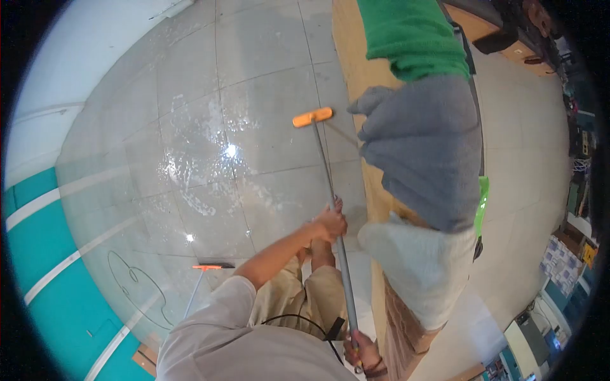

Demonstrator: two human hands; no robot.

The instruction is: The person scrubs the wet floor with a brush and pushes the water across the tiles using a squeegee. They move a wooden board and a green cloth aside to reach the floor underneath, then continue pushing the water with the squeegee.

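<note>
A long grey pole (327, 171) ends in an orange squeegee head (312, 117) that rests on wet, soapy grey tiles (210, 152). My left hand (330, 223) grips the pole about halfway along, arm stretched forward. Close to my body at the bottom edge, my right hand (363, 352), with a band at its wrist, holds the pole's near end. My white shirt and khaki trousers fill the bottom middle.
Green (413, 32), grey (422, 146) and white (419, 267) cloths hang along a wooden ledge (356, 70) just right of the pole. A second orange-headed tool (213, 267) lies at lower left. A teal band with white stripes (44, 254) runs along the left. Boxes and clutter (565, 254) crowd the far right.
</note>
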